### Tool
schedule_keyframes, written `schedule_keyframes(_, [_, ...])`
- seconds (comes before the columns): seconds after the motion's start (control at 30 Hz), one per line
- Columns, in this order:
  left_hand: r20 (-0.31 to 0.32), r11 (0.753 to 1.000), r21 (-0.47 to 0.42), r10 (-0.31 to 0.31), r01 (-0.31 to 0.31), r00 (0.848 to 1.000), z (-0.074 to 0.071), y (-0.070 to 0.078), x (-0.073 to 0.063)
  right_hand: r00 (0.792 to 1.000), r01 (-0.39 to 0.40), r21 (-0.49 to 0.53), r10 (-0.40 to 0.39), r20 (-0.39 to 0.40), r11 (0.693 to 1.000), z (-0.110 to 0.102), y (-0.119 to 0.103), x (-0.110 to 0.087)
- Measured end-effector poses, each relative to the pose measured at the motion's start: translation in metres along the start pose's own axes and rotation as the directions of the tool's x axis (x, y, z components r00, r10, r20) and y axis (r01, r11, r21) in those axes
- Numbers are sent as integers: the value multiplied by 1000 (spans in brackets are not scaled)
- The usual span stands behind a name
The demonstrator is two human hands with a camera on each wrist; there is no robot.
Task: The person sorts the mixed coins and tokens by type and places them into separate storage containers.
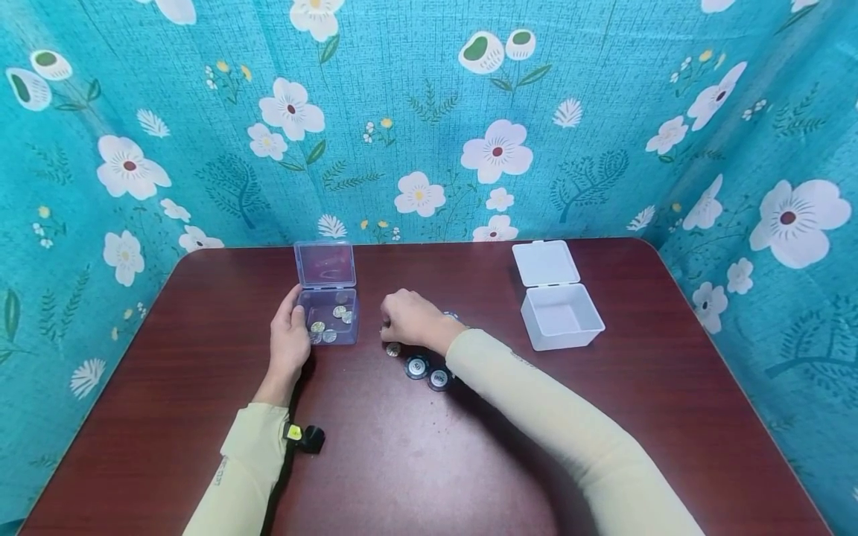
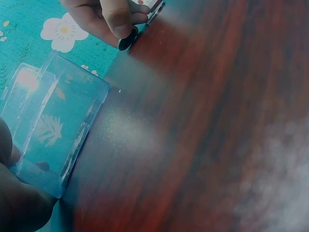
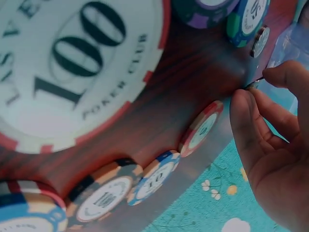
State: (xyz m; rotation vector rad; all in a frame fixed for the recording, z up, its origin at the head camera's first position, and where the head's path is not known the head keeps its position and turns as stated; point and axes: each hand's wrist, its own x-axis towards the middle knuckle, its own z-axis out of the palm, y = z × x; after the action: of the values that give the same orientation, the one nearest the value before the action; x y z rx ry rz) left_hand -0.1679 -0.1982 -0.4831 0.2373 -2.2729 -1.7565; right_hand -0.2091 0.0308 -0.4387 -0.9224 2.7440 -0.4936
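My left hand (image 1: 290, 339) grips the left side of a clear plastic box (image 1: 345, 339), thumb in front; its hinged lid (image 1: 325, 266) stands open. Several coins (image 1: 318, 327) lie inside. To the right of the box, my right hand (image 1: 415, 318) pinches a coin (image 3: 254, 83) between thumb and finger, seen nearly edge-on in the right wrist view. Another coin (image 1: 393, 349) lies on the table just below that hand. Poker chips (image 1: 417, 366) are spread close to the right hand and forearm, which hide some of them in the head view.
An open white box (image 1: 563, 339) stands at the right rear of the dark red table (image 1: 375, 454). Behind the table hangs a teal flowered curtain (image 1: 402, 112). A large white chip marked 100 (image 3: 72, 72) looms nearest the right wrist camera.
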Motion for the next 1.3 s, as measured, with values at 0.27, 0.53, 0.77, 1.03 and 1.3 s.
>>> schedule_keyframes(0.27, [11,1000,12,-9,9,1000,-1,1,-2,1000,-7,77,7,2,997,2,9,1])
schedule_keyframes(0.53, [8,1000,12,-5,5,1000,-1,0,-2,1000,-13,104,11,19,994,4,12,2])
schedule_keyframes(0.77, [5,1000,13,2,-3,1000,0,0,-1,1000,-7,115,6,8,993,8,13,8])
schedule_keyframes(1.03, [5,1000,19,8,-8,1000,0,1,-1,998,65,-38,-64,22,997,5,6,10])
schedule_keyframes(1.3, [5,1000,14,3,-4,1000,0,1,-1,987,149,-346,-118,109,926,7,-15,20])
